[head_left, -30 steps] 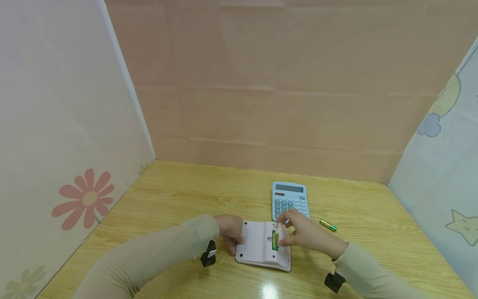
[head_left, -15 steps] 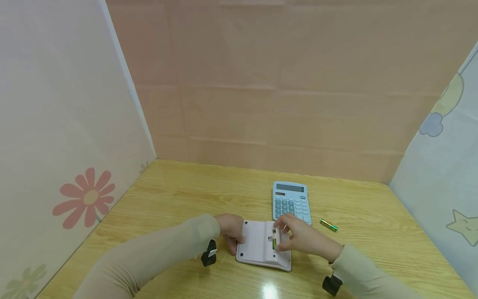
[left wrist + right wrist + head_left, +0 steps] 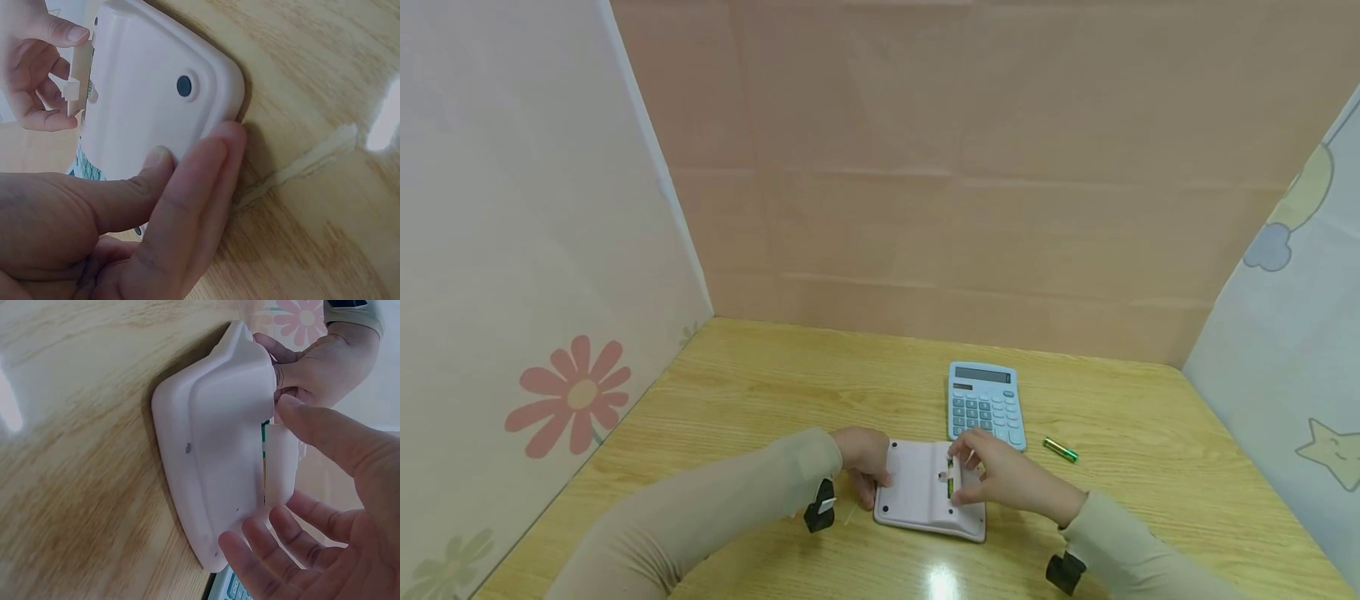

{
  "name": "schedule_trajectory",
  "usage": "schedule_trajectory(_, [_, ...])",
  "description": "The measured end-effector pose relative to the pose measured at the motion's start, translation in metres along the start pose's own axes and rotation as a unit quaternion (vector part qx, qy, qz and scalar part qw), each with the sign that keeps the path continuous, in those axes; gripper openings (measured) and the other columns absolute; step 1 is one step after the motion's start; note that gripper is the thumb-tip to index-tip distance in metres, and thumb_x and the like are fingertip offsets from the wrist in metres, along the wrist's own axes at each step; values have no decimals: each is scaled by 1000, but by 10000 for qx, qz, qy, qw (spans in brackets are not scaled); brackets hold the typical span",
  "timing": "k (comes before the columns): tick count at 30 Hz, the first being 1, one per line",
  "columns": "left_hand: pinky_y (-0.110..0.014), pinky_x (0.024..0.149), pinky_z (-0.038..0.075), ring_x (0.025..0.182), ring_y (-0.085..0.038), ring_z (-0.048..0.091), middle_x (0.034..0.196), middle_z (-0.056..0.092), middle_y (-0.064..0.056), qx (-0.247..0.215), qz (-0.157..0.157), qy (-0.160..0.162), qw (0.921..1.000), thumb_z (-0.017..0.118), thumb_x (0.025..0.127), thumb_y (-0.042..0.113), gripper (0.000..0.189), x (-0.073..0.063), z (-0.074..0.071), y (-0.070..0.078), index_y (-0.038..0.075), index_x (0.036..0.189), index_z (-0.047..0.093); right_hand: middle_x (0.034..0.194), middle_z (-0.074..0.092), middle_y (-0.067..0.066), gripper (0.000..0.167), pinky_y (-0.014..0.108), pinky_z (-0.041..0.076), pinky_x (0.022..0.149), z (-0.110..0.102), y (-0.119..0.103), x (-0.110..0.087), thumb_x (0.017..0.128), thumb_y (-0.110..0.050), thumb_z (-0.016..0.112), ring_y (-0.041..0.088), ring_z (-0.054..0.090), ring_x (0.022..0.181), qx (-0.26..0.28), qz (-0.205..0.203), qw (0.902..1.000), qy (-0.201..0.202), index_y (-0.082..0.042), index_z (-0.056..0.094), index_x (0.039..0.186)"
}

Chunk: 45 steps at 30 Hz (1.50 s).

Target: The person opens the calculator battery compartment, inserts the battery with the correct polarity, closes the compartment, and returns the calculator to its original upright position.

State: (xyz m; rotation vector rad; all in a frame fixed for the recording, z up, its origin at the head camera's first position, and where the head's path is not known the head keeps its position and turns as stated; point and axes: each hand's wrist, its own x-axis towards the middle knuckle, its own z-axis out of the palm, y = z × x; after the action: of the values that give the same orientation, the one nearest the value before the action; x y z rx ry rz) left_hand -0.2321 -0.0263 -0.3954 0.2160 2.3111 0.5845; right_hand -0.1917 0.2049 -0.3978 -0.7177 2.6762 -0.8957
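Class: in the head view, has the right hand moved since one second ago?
Yes: the right hand has shifted slightly left and down the picture, judged against the blue calculator.

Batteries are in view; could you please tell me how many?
2: a loose battery on the table beside the blue calculator; another battery in the pale device, partly behind the cover, which may hide more.

Pale pink casing (image 3: 913, 485): smooth plastic, near matt; dark feet (image 3: 184, 86) look rubbery. Cover (image 3: 281, 465) is smooth pale plastic. Blue calculator (image 3: 984, 408) looks plastic too. Loose battery (image 3: 1060, 450) has a shiny metallic finish. Desk (image 3: 820, 375) is wood-grained, glossy, with glare. Sleeves (image 3: 722, 517) are matt cloth. Back sheet (image 3: 925, 208) is matt, creased; paper or cloth, can't tell.
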Motion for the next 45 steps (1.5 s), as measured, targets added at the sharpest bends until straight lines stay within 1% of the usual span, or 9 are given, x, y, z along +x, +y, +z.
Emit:
schedule_trajectory(10, [-31,64,60,73,-32,73,61,68,-18,-52,46,-90,9999,67,91,12,23,2,-1,-1,-7,80,59,102,55,1,55,25,51,70,0,-1,0,71,-33,86,19,54,93,38,31,10000,-1,-7,57,110])
schedule_trajectory(18, [-30,65,60,72,-31,73,60,67,-17,-17,38,-66,10000,67,92,12,22,1,-1,-1,-7,83,59,101,56,2,55,27,52,71,-1,-3,1,71,-34,86,19,54,94,23,61,10000,-19,-7,57,110])
schedule_trajectory(21, [-29,67,60,72,-31,73,61,68,-18,-20,30,-36,10000,67,92,13,23,1,-1,0,-7,83,59,101,55,2,55,25,51,71,-1,-3,1,71,-34,86,19,54,93,-26,31,10000,-11,-7,57,109])
schedule_trajectory(26, [-30,70,60,72,-32,73,62,68,-19,-91,12,-64,9999,67,92,12,23,2,-1,-1,-8,85,59,100,55,0,53,24,50,70,0,-3,2,71,-33,86,18,53,92,-113,27,9999,-31,-8,57,108])
schedule_trajectory(34, [-31,69,60,74,-32,73,63,68,-19,-138,5,-129,9998,67,91,12,23,2,0,-1,-8,84,59,100,54,0,52,24,50,70,1,-2,2,71,-32,86,17,53,93,-152,94,9998,-78,-8,59,107])
schedule_trajectory(42, [-31,70,60,74,-33,73,63,69,-19,-202,12,-106,9997,67,91,11,22,2,0,-1,-8,83,59,103,54,0,51,24,51,71,0,-2,1,76,-41,81,17,54,94,-241,31,9997,-73,-8,58,107])
schedule_trajectory(45, [-31,71,60,74,-33,73,63,69,-19,-199,-1,-124,9997,67,91,11,22,2,0,-1,-8,83,59,105,55,0,50,24,52,71,0,-3,0,77,-40,81,16,54,95,-211,76,9997,-56,-9,59,108])
